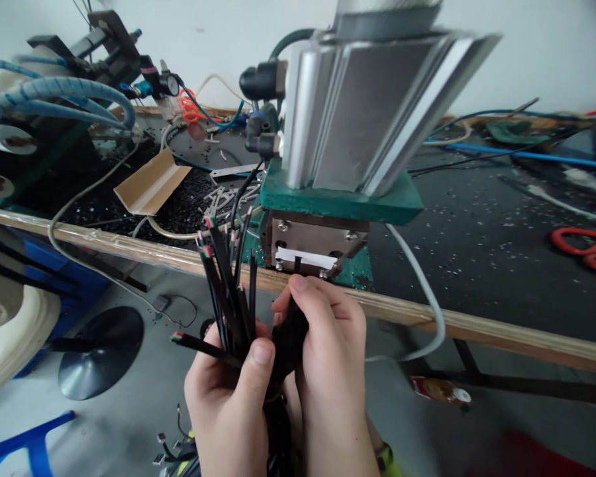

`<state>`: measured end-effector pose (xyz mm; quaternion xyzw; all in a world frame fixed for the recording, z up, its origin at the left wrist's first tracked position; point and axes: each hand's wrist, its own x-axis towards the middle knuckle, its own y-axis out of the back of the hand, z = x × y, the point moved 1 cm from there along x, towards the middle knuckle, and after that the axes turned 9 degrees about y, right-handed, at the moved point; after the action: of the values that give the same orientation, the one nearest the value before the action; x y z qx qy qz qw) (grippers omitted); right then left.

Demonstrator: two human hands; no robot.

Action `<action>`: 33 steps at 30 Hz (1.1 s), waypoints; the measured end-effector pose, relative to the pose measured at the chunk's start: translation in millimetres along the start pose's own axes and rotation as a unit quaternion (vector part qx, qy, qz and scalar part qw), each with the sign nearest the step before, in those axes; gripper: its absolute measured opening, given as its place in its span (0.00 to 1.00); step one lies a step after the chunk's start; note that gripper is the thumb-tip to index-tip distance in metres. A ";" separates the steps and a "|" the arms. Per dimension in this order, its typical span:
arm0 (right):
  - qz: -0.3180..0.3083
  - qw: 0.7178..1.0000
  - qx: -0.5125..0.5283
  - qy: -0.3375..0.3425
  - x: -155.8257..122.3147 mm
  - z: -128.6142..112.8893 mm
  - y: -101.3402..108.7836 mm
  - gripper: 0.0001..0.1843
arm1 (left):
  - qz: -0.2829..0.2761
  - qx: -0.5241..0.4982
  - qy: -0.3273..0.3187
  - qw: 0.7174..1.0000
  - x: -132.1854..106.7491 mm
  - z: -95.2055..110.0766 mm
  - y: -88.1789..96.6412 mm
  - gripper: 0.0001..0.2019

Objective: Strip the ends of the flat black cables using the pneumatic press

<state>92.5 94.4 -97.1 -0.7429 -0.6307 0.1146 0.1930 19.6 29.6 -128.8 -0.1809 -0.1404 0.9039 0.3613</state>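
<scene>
A bundle of black cables (228, 291) stands up out of my left hand (231, 391), whose fingers and thumb are wrapped round it. Several cable ends show short red and green wire tips. My right hand (322, 331) pinches a single black cable (297, 265) between thumb and fingers, with more black cable under the palm. That cable's end points at the slot of a metal block with a white strip (305, 258) across its front. Whether the end is inside the slot I cannot tell. Above the block sits a green plate (342, 199) carrying a silver pneumatic cylinder (357, 112).
The bench's wooden edge (407, 315) runs just beyond my hands. On the bench lie a cardboard piece (151, 182), scattered black scraps and red-handled scissors (589, 248). A grey cable (422, 298) loops over the edge. Below are a round black stool base (102, 351) and a bottle (442, 391).
</scene>
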 end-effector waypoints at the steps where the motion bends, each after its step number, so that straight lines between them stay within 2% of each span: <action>1: -0.009 1.000 -0.003 0.013 -0.5 1.0 2.1 0.20 | -0.016 0.002 -0.002 1.000 0.8 -2.7 4.3 0.19; 6: -0.111 0.986 -0.050 0.110 -0.3 3.5 13.3 0.23 | -0.055 0.010 -0.025 0.998 1.9 -8.3 17.7 0.14; 10: -0.169 0.960 -0.085 0.208 -1.8 4.8 14.2 0.25 | -0.041 -0.015 -0.051 0.998 -0.6 -4.4 19.4 0.16; 17: -0.183 0.945 -0.084 0.256 -8.7 5.3 9.3 0.22 | 0.002 -0.036 -0.068 0.997 -2.8 -3.6 21.2 0.16; 20: -0.161 0.940 -0.103 0.283 -11.0 4.1 5.9 0.24 | 0.020 -0.038 -0.071 0.997 -3.0 -1.3 18.7 0.18; 23: -0.120 0.923 -0.149 0.335 -13.6 1.7 3.1 0.26 | 0.029 -0.047 -0.070 0.996 -3.5 3.8 13.9 0.19; 26: -0.096 0.894 -0.206 0.385 -14.8 -1.9 5.7 0.15 | 0.044 -0.058 -0.061 0.995 -3.5 6.6 12.3 0.21; 27: -0.107 0.886 -0.217 0.396 -14.9 -3.6 7.6 0.13 | 0.052 -0.060 -0.057 0.995 -3.2 6.1 13.5 0.21; 29: -0.174 0.872 -0.223 0.399 -14.7 -7.6 11.1 0.18 | 0.069 -0.064 -0.045 0.995 -2.1 3.1 18.5 0.22; 31: -0.260 0.870 -0.209 0.364 -15.1 -12.0 11.8 0.21 | 0.083 -0.069 -0.032 0.994 -0.9 -1.9 25.7 0.22; 33: -0.307 0.883 -0.185 0.303 -16.2 -16.1 9.1 0.18 | 0.099 -0.074 -0.018 0.992 0.1 -7.5 32.7 0.24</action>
<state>104.4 75.1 -87.7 -0.5330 -0.7476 -0.2994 0.2595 3.1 7.7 -148.0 -0.2038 -0.1947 0.9255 0.2531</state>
